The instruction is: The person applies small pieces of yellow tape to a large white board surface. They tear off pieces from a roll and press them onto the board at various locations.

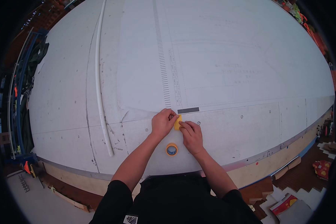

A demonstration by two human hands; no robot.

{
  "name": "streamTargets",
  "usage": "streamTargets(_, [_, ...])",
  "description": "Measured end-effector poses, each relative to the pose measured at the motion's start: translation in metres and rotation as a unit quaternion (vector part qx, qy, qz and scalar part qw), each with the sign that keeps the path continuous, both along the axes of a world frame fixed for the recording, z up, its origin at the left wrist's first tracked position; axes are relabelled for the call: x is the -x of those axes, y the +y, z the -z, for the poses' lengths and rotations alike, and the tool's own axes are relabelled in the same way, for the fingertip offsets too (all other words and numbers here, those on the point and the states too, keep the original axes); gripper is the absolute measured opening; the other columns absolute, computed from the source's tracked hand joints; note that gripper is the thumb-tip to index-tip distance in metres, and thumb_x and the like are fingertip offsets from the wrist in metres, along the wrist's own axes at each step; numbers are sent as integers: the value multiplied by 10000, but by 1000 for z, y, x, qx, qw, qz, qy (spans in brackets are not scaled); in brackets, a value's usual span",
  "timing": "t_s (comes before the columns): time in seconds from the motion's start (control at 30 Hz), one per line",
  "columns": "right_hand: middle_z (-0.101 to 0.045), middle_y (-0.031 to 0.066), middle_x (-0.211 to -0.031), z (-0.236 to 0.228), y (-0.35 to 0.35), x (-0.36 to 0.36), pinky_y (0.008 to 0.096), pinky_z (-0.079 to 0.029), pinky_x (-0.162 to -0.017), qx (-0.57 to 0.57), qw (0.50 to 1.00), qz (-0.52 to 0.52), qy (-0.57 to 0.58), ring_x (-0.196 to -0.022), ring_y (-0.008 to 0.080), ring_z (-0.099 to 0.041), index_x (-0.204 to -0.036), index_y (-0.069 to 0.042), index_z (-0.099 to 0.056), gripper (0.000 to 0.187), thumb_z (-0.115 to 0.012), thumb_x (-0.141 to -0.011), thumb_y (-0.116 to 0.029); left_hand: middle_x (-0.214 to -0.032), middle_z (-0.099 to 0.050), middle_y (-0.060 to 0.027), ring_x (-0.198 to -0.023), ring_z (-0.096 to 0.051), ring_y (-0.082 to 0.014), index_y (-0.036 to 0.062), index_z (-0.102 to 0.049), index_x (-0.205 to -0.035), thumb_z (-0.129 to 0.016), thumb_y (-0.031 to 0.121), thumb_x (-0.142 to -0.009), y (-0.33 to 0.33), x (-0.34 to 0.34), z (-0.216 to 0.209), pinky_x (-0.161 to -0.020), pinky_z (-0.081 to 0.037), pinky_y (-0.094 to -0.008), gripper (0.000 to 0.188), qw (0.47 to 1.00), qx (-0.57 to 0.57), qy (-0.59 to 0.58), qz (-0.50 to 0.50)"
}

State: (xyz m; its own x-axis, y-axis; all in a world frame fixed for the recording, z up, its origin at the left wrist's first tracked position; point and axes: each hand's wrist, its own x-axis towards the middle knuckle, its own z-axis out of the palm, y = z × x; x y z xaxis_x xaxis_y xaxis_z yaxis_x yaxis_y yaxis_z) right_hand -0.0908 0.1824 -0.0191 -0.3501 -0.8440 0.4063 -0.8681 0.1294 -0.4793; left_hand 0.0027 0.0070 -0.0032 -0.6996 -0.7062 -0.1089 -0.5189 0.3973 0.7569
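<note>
At the lower edge of a large printed paper sheet [227, 86], both of my hands meet on a short piece of yellow tape [177, 124]. My left hand [163, 123] is closed, its thumb and fingertips pinching the tape's upper end by the sheet's edge. From the other side my right hand [192, 137] has its bent fingers on the tape's right side. Part of the piece is hidden behind the fingers. Just below, a roll of yellow tape [168, 151] lies flat on the table between my forearms.
The broad white table [212, 149] has scattered marks and small holes. A long white tube [98, 74] lies lengthwise left of the sheet. A blue rack [23, 97] with dark fabric stands beyond the left edge. Boxes [287, 205] and papers lie on the floor at lower right.
</note>
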Motion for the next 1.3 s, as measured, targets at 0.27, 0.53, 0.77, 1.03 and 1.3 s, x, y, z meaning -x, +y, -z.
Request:
streamTargets(0.27, [-717, 29, -1388, 2, 1, 0, 425, -520, -1002, -6, 1000, -4, 1, -1276, 259, -651, -1117, -66, -719, 228, -674, -895, -42, -812, -687, -35, -663, -668, -227, 98, -757, -900, -841, 274, -941, 1, 0, 0, -606, -520, -384, 199, 1000, 8, 2, 3])
streamTargets(0.53, [-721, 50, -1384, 3, 2, 0, 429, -531, -1024, 9, 1000, 9, -14, -1259, 273, -659, -1106, -46, -715, 221, -688, -887, -24, -804, -679, -17, -659, -663, -217, 122, -781, -918, -847, 287, -937, 5, 2, -2, -600, -513, -381, 179, 1000, 9, 15, -16])
streamTargets(0.77, [-725, 76, -1365, 3, 1, 0, 431, -537, -1022, 20, 999, 15, -21, -1237, 286, -667, -1104, -31, -715, 230, -692, -877, -3, -796, -675, -2, -661, -663, -212, 145, -782, -923, -852, 312, -931, 9, 4, -1, -588, -502, -382, 182, 999, 31, 1, -16])
streamTargets(1.03, [-720, 80, -1363, 3, 1, 0, 442, -533, -1016, 16, 1000, 14, -22, -1236, 291, -666, -1097, -33, -701, 220, -691, -880, 1, -793, -673, -1, -667, -669, -213, 146, -779, -922, -841, 315, -940, 9, 5, -1, -590, -505, -383, 180, 999, 44, -11, -10])
streamTargets(1.3, [-710, 89, -1370, 3, 1, 0, 456, -526, -1019, 8, 1000, 9, -20, -1251, 297, -658, -1105, -37, -695, 235, -701, -873, -3, -763, -662, -23, -639, -637, -200, 112, -789, -924, -859, 301, -927, 10, 5, -1, -586, -492, -377, 201, 999, 39, 1, -15])
